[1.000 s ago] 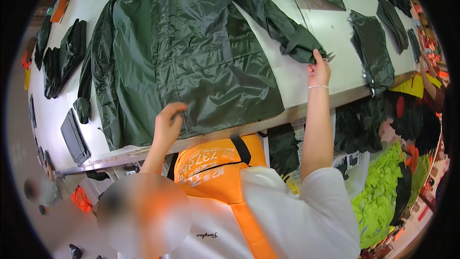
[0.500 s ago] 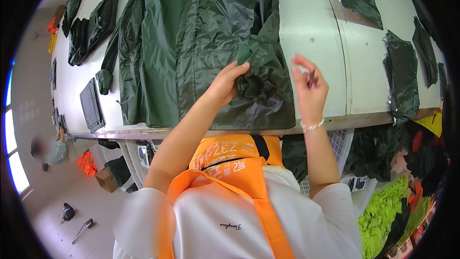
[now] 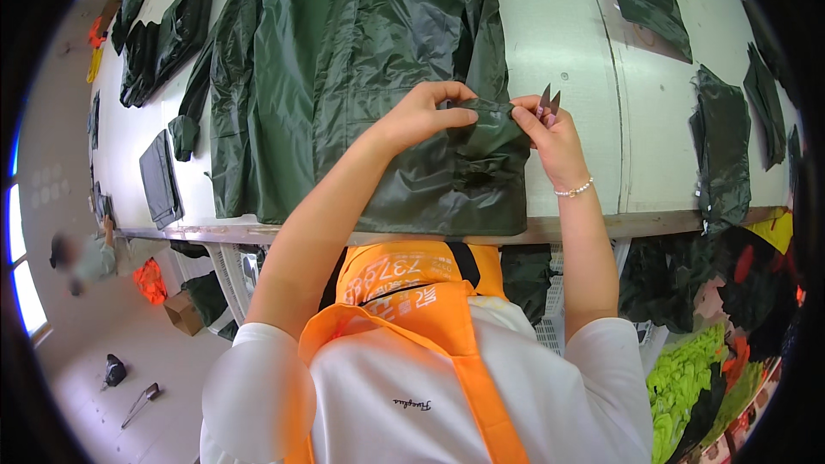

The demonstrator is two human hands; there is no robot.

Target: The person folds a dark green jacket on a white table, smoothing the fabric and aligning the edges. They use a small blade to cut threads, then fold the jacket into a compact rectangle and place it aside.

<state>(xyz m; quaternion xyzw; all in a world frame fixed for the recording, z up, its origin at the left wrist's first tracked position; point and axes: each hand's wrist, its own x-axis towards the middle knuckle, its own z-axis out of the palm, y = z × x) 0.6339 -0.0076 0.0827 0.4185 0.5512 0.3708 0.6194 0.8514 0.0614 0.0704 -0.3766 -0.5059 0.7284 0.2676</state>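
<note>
A dark green rain jacket (image 3: 284, 112) lies spread on the table in front of me. My left hand (image 3: 427, 112) pinches the edge of its bunched sleeve end (image 3: 487, 133) between thumb and fingers. At the other end of that edge, my right hand (image 3: 550, 131) grips the cloth between thumb and forefinger. Small thread snips (image 3: 546, 103) are also held in my right hand, blades pointing up and slightly apart. The cloth is stretched between both hands above the jacket's lower right part. The snips' handles are mostly hidden by my fingers.
Folded dark green garments lie on the white table (image 3: 567, 43), some at the left (image 3: 161, 179), others at the right (image 3: 722, 146). Below the table's front edge are white crates and a bright yellow-green cloth heap (image 3: 687, 387). Another person (image 3: 90, 253) is at the far left.
My right hand has moved left and up to the sleeve end and taken hold of its edge, snips still in it. My left hand has shifted slightly up and right, and the edge is now stretched.
</note>
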